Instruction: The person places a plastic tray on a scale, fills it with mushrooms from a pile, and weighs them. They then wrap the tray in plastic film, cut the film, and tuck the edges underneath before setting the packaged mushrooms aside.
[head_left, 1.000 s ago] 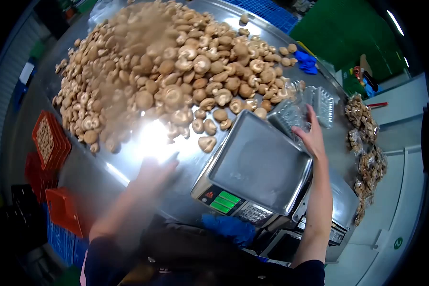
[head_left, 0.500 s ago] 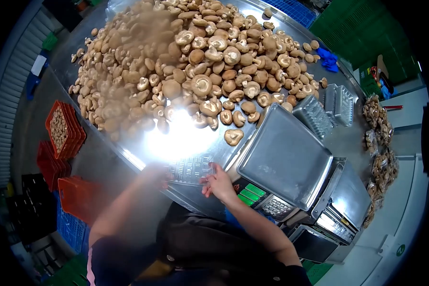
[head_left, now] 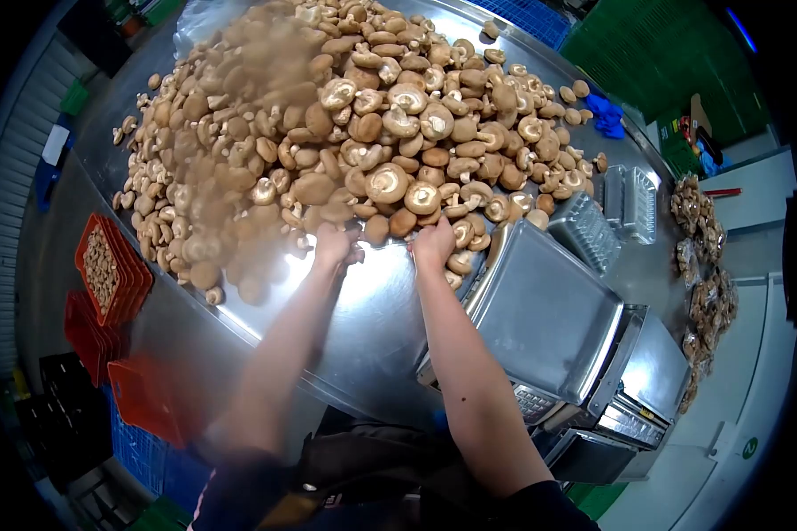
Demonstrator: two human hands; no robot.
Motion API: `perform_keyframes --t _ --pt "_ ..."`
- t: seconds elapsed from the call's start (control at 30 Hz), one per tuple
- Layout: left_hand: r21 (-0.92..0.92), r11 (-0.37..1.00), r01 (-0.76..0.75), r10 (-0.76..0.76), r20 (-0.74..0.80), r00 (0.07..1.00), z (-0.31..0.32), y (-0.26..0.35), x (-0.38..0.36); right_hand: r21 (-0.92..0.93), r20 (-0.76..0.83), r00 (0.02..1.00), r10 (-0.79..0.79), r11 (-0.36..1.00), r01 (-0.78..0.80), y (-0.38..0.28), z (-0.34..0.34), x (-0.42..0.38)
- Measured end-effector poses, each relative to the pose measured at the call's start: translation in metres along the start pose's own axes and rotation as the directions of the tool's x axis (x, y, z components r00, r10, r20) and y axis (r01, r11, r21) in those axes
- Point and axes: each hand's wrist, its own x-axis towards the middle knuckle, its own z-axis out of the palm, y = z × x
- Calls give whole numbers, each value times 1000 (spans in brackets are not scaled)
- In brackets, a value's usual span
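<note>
The left hand (head_left: 332, 246) and right hand (head_left: 434, 245), apart, have moved from the table's near edge to the front of the heaped mushrooms (head_left: 386, 184), putting these within reach; whether they still grip the clear tray held a moment ago, I cannot tell. The scale (head_left: 549, 310) stands on the steel table (head_left: 363, 354) beside the right forearm, spare trays (head_left: 584, 232) beyond; red crates (head_left: 146, 398) sit left, bagged mushrooms (head_left: 707, 305) right.

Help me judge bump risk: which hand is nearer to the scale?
Right. The right hand is at the mushroom pile's near edge, just left of the scale; the left hand is at that edge too, farther left.
</note>
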Motion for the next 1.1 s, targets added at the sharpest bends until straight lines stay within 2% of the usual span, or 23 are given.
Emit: perform_keyframes --t 0.13,0.23,0.27,0.4,0.43,0.5,0.53,0.57,0.63,0.67,0.7,0.83,0.9,0.93,0.97,1.03,1.07,1.1 --pt "-167 976 -143 136 -53 989 8 -8 -22 72 -38 991 -126 989 128 9 -6 -14" --pt "-272 939 -210 194 -86 977 1 -16 -29 196 -60 996 -65 978 76 11 -6 -37" --pt "-211 952 -222 214 -61 975 -5 -16 -34 172 -41 995 -96 980 101 17 -7 -39" --pt "-189 953 -238 235 -40 971 -17 -4 -64 140 70 991 -113 985 102 4 -26 -61" --pt "-126 957 -263 268 19 963 -21 2 -74 124 96 985 -141 984 129 1 -35 -67" --pt "-20 974 -224 225 50 973 -26 10 -91 95 146 969 -198 978 185 -7 -54 -80" --pt "8 986 -164 164 14 986 -27 11 -98 95 156 965 -211 976 198 -9 -65 -86" --pt "69 981 -181 177 56 983 -27 14 -107 120 153 952 -266 961 249 -10 -76 -91" --pt "56 942 -332 322 133 937 -11 26 -131 28 169 908 -384 922 385 -5 -106 -94" --pt "71 945 -320 305 165 938 -1 29 -142 -29 148 910 -387 918 395 5 -121 -91" --pt "70 937 -341 321 206 924 10 28 -151 -34 172 936 -306 948 316 -7 -143 -101" --pt "135 964 -229 162 386 908 66 5 -174 -70 39 915 -402 912 404 15 -224 -106" --pt "281 910 -305 153 456 877 95 -15 -179 -65 7 956 -294 954 294 24 -267 -110" --pt "286 899 -333 158 498 853 112 -21 -182 -186 -21 942 -335 927 326 32 -289 -108" --pt "335 892 -304 95 518 850 124 -24 -187 -307 -40 926 -375 887 346 40 -307 -107" --pt "400 826 -398 167 500 850 146 -40 -191 -423 -123 879 -461 825 373 51 -328 -107" --pt "481 718 -504 236 513 825 153 -48 -190 -478 -156 851 -501 792 379 57 -337 -108" --pt "551 589 -592 299 532 792 159 -54 -189 -538 -150 866 -476 775 332 60 -343 -107"
